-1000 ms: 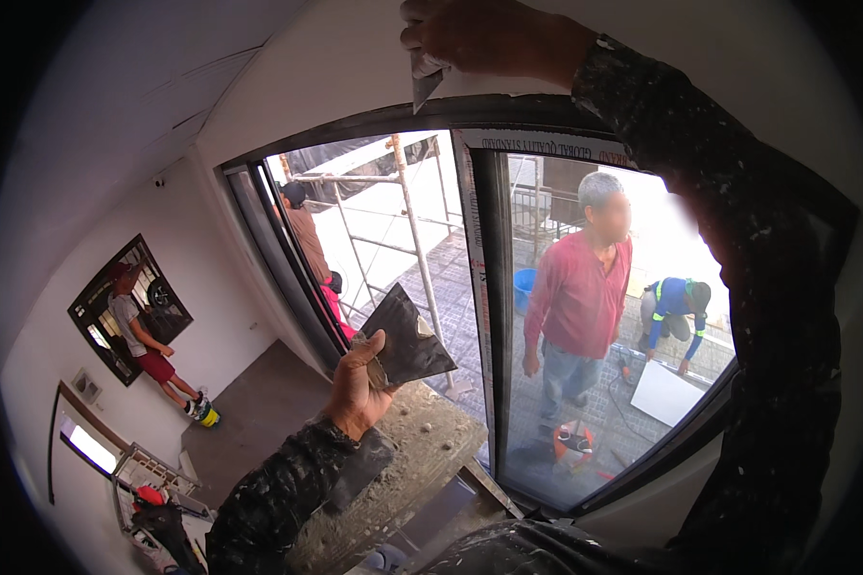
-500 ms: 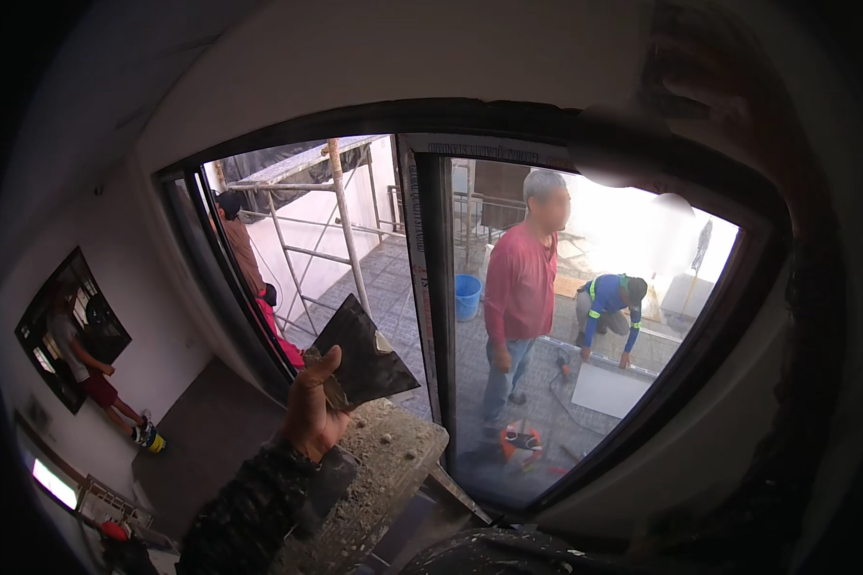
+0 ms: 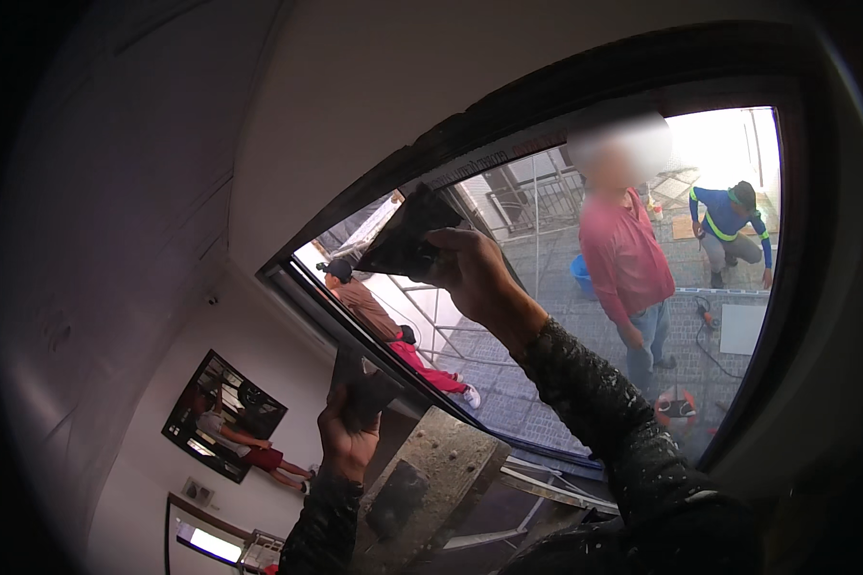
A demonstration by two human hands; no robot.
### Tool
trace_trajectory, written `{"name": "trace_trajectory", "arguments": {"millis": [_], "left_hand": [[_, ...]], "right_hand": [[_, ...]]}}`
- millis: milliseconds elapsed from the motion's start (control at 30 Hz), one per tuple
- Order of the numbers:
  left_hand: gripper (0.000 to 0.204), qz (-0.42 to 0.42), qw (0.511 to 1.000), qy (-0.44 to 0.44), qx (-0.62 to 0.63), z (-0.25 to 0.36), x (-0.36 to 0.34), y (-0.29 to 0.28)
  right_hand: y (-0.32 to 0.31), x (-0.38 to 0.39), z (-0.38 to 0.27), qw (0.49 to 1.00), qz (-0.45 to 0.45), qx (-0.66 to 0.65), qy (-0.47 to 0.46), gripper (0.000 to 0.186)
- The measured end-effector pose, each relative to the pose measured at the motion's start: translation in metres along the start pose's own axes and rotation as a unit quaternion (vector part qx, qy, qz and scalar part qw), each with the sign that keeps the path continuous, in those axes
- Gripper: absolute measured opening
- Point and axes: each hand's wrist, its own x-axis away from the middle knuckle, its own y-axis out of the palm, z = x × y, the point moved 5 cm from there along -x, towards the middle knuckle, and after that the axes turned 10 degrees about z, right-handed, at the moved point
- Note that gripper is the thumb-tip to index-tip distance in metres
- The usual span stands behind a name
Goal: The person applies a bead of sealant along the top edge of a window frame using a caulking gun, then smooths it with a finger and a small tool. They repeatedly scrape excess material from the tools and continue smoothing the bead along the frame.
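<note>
My right hand [image 3: 465, 264] is closed on a dark, flat blade tool [image 3: 403, 230], raised against the upper frame [image 3: 494, 110] of the sliding glass window at the middle of the view. Below and left of it, my left hand [image 3: 347, 436] grips a second dark, flat blade [image 3: 362, 379] with fingers curled round it. Under my arms is a rough, dust-caked plank [image 3: 451, 460] with a dark patch on it. Both sleeves are black and spattered with pale specks.
Through the window are a person in red [image 3: 623, 249], a crouching worker in blue [image 3: 734, 225], another person [image 3: 360, 307] by scaffolding [image 3: 436, 321], a blue bucket [image 3: 580, 273] and a white panel [image 3: 743, 331]. Indoors, another person [image 3: 259, 450] stands by a dark-framed opening [image 3: 197, 402].
My right hand has come down and leftward from the wall above the window to the frame. My left hand sits lower in view. The view has tilted; the worker in blue is less bent.
</note>
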Motion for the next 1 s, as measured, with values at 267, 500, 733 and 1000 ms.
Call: {"name": "trace_trajectory", "arguments": {"millis": [267,500,733,1000], "left_hand": [[0.029,0.077,0.995,0.055,-0.019,0.036,0.037,-0.029],[0.027,0.110,0.992,0.053,0.021,0.031,0.061,-0.006],[0.028,0.139,0.989,0.034,0.031,0.021,0.069,-0.008],[0.029,0.086,0.996,-0.007,0.028,0.001,0.067,0.018]], "right_hand": [[0.044,-0.074,-0.004,0.984,-0.110,-0.111,0.091,0.028],[0.044,-0.060,-0.057,0.968,-0.180,-0.171,0.050,0.027],[0.014,-0.003,-0.135,0.927,-0.306,-0.214,-0.025,0.028],[-0.036,0.083,-0.136,0.941,-0.265,-0.171,-0.125,0.030]]}}
